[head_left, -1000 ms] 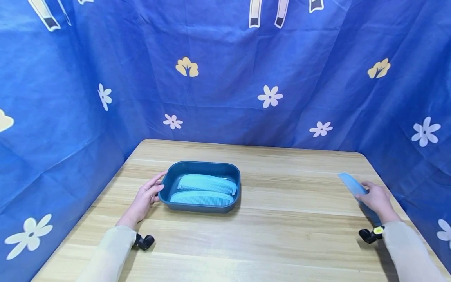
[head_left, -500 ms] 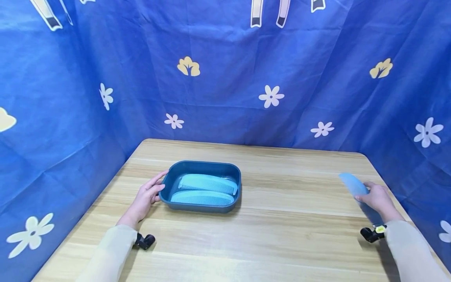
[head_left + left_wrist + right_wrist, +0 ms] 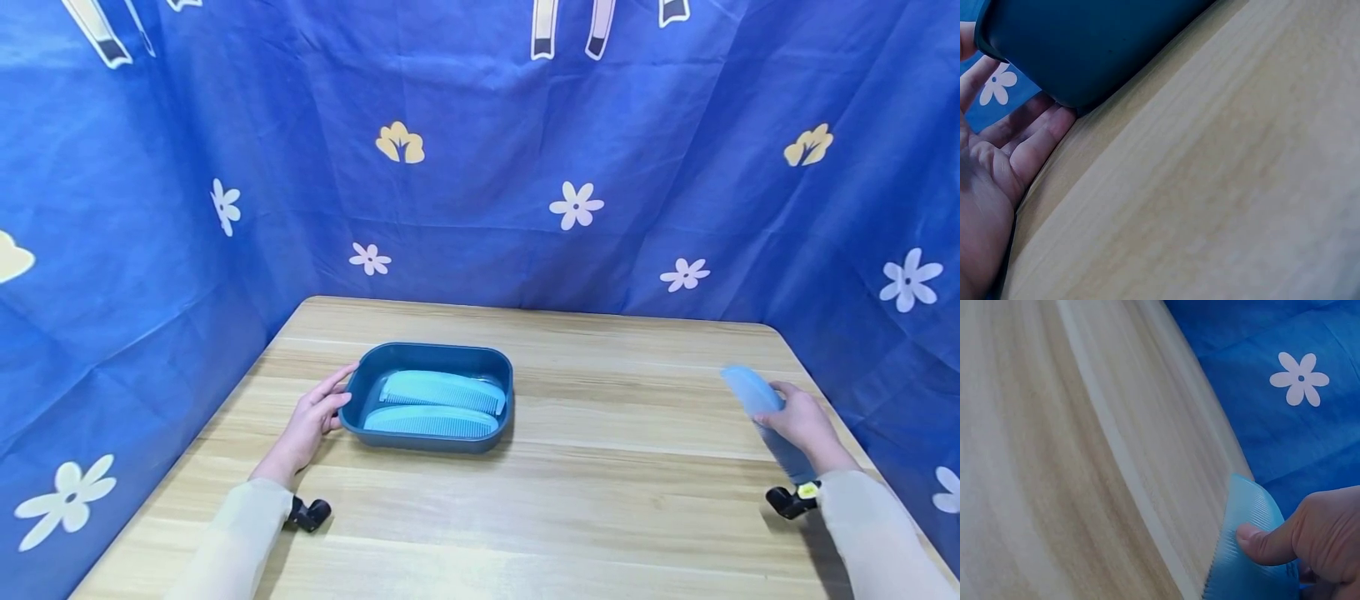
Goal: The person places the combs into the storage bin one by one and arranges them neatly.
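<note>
A dark blue-green rectangular bin (image 3: 427, 445) stands on the table toward the left. Two light-blue combs lie inside it, a rear comb (image 3: 442, 388) and a front comb (image 3: 427, 421), side by side with teeth toward the near side. My left hand (image 3: 309, 421) touches the bin's left end, fingers spread; in the left wrist view some fingertips rest at its lower corner. At the table's right, my right hand (image 3: 806, 425) holds another light-blue comb (image 3: 750, 392), thumb (image 3: 1263, 544) pressed on its face. The hand hides part of that comb.
The wooden table (image 3: 600, 500) has rounded far corners. A blue curtain (image 3: 480, 208) with white flowers surrounds its back and both sides. The right hand is near the table's right edge. A black wrist camera (image 3: 309, 514) sits on the left wrist, another camera (image 3: 791, 500) on the right.
The comb in my right hand has tilted slightly, showing more of its face. My left hand and the bin hold the same place; the whole view shifts a little.
</note>
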### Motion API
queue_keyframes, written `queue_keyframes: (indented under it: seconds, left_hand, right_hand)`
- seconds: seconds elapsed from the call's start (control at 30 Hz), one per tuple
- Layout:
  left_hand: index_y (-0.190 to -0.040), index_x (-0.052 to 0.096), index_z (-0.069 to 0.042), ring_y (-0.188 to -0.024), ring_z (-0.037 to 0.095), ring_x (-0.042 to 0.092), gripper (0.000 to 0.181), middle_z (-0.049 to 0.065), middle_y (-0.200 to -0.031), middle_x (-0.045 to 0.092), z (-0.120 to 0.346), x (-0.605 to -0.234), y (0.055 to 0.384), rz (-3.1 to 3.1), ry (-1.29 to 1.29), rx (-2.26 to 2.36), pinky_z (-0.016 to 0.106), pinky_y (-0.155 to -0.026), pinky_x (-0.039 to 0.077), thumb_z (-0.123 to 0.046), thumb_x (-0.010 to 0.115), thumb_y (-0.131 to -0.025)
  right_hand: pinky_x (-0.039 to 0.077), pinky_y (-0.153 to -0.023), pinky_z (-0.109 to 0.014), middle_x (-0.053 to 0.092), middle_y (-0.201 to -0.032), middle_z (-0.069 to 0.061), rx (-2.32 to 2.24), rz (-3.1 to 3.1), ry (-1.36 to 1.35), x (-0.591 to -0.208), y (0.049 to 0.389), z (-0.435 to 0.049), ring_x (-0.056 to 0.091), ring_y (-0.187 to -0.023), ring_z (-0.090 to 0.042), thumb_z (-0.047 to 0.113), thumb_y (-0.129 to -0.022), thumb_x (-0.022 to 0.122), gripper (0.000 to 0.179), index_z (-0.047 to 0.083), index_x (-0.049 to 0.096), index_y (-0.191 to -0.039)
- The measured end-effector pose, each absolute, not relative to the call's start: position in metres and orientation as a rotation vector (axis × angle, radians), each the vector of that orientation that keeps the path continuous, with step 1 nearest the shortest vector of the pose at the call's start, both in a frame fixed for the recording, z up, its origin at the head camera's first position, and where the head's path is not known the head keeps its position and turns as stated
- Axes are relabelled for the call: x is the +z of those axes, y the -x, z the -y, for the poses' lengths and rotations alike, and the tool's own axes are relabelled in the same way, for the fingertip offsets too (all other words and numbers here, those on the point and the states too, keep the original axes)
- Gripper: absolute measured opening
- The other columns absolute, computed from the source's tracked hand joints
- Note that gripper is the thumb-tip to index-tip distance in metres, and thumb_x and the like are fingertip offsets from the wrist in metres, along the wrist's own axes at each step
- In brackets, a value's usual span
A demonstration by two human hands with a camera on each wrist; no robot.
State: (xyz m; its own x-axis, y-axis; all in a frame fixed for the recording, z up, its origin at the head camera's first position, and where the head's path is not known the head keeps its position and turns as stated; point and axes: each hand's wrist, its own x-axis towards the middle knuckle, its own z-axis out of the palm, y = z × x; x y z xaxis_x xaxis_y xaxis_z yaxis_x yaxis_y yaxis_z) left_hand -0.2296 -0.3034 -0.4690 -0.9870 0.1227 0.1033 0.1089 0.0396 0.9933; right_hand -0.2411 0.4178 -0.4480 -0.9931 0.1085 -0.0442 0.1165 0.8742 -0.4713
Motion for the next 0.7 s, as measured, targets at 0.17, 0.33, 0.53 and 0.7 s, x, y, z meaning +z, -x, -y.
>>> queue_keyframes:
  seconds: [0.17, 0.33, 0.53, 0.7]
  left_hand:
    - [-0.144, 0.035, -0.012, -0.084, 0.012, 0.062, 0.049, 0.016, -0.121, 0.038, 0.3033, -0.4683, 0.2295, -2.27, -0.243, 2.149, 0.026, -0.067, 0.054, -0.016, 0.048, -0.097]
    - [-0.144, 0.034, -0.01, -0.085, 0.014, 0.063, 0.049, 0.016, -0.12, 0.045, 0.3034, -0.4681, 0.2298, -2.264, -0.265, 2.157, 0.028, -0.067, 0.054, -0.016, 0.047, -0.097]
    - [-0.144, 0.034, -0.01, -0.084, 0.013, 0.063, 0.05, 0.016, -0.119, 0.043, 0.3035, -0.4671, 0.2293, -2.268, -0.259, 2.153, 0.027, -0.066, 0.054, -0.017, 0.048, -0.097]
    - [-0.145, 0.033, -0.009, -0.083, 0.013, 0.062, 0.049, 0.016, -0.119, 0.042, 0.3034, -0.4662, 0.229, -2.263, -0.236, 2.149, 0.026, -0.065, 0.053, -0.014, 0.046, -0.097]
  right_hand:
    - [0.048, -0.065, -0.053, 0.044, -0.112, -0.043, -0.827, -2.996, -0.186, -0.4466, 0.2419, -0.4168, 0.052, -0.092, -0.052, 0.011, -0.082, 0.065, 0.066, -0.016, 0.03, -0.132]
    - [0.05, -0.056, -0.046, 0.046, -0.108, -0.042, -0.906, -2.968, -0.188, -0.4427, 0.2391, -0.4159, 0.056, -0.085, -0.048, 0.01, -0.084, 0.063, 0.064, -0.015, 0.03, -0.133]
    - [0.05, -0.057, -0.047, 0.044, -0.109, -0.042, -0.947, -3.038, -0.135, -0.4415, 0.2373, -0.4126, 0.053, -0.088, -0.05, 0.01, -0.085, 0.062, 0.061, -0.013, 0.032, -0.134]
    - [0.05, -0.059, -0.047, 0.046, -0.108, -0.041, -0.994, -3.096, -0.11, -0.4414, 0.2364, -0.409, 0.053, -0.089, -0.05, 0.01, -0.086, 0.063, 0.059, -0.013, 0.035, -0.133]
